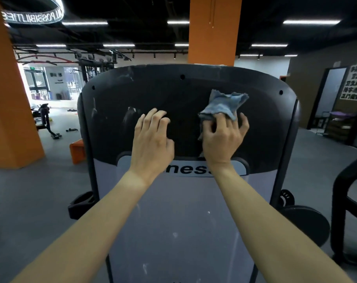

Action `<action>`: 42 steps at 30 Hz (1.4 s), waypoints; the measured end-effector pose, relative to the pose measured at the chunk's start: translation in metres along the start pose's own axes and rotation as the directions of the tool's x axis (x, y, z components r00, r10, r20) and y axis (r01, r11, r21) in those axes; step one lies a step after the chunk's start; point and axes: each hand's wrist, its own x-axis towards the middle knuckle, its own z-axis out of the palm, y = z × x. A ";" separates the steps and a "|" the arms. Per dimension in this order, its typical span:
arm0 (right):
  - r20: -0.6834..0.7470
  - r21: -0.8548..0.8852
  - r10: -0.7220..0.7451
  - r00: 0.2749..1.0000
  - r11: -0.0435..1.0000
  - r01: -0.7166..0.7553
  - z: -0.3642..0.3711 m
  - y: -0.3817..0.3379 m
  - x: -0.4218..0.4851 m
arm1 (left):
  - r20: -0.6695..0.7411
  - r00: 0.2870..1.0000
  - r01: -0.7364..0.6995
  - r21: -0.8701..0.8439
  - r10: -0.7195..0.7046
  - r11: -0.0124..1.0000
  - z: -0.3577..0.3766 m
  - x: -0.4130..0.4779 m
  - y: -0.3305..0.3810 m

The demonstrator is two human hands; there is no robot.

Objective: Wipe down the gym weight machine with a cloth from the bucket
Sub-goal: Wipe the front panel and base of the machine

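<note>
Pinching the bunched cloth [222,107] against the machine [173,92] with the right hand [224,139], bracing beside it with the left hand [153,139] (loose-fingered, holding nothing) and liable to drop the cloth through so light a pinch, or skip the smears [130,110] further left.

Two hands [153,139] [222,139], one cloth [224,105], one machine [169,90]

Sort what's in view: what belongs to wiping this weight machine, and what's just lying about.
Job: blue cloth; right hand holding it; left hand; black panel of the machine.
Lying about: orange box; weight plate; floor gear.
</note>
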 end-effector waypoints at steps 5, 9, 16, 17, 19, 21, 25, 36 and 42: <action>0.281 0.260 -0.337 0.898 0.928 0.267 0.001 -0.028 -0.016 | 0.009 1.000 0.000 0.006 0.000 1.000 -0.004 0.004 -0.006; 0.319 0.216 -0.441 0.839 0.896 0.388 -0.002 -0.012 0.007 | 0.010 1.000 0.000 0.009 0.000 1.000 -0.006 0.009 -0.007; 0.314 0.170 -0.196 0.929 0.974 0.148 0.004 -0.041 0.004 | 0.003 1.000 0.012 0.014 -0.012 1.000 -0.010 0.010 -0.011; 0.356 0.212 -0.304 0.884 0.947 0.241 0.004 -0.043 -0.004 | 0.007 1.000 0.017 0.015 -0.017 1.000 -0.011 0.010 -0.012; 0.417 0.329 -0.543 0.728 0.837 0.436 0.003 -0.047 -0.012 | 0.021 0.999 0.030 0.011 -0.030 0.999 -0.014 0.009 -0.016; 0.443 0.401 -0.706 0.553 0.708 0.582 0.004 -0.048 -0.011 | 0.057 0.998 0.038 0.023 -0.039 0.999 -0.016 0.007 -0.022; 0.427 0.264 -0.777 0.463 0.597 0.758 0.010 -0.043 0.017 | 0.077 0.995 0.057 0.043 -0.060 0.997 -0.020 0.004 -0.032; 0.553 0.348 -0.746 0.370 0.611 0.711 0.011 -0.073 -0.012 | 0.075 0.989 0.129 0.042 -0.131 0.991 -0.036 -0.008 -0.061; 0.504 0.182 -0.690 0.520 0.673 0.717 0.020 -0.092 0.024 | 0.124 0.960 0.249 0.041 -0.252 0.968 -0.046 -0.012 -0.077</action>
